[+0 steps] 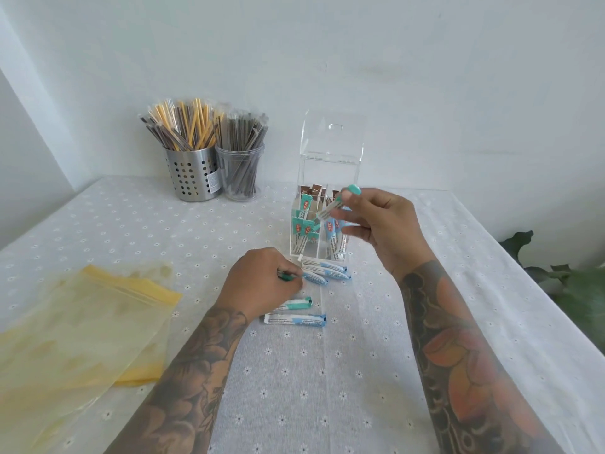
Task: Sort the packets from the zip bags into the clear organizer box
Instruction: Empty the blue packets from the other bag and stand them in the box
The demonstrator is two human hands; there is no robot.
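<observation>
The clear organizer box [327, 178] stands at the table's middle with its lid raised; teal, blue and brown packets stand in its compartments. My right hand [379, 224] pinches a white packet [329, 209] just above the box's front right compartment. My left hand [262, 281] rests on the table in front of the box and pinches the end of a blue and white packet [316, 277]. Several more packets lie beside it: two blue ones [327, 268] near the box, a teal one [296, 303] and a blue one [294, 320] closer to me. Yellow zip bags [82, 326] lie flat at the left.
A perforated steel cup [190, 175] and a clear cup [240, 173], both full of wrapped sticks, stand at the back left against the wall. Green plant leaves [576, 283] reach in past the table's right edge. A white dotted cloth [360, 371] covers the table.
</observation>
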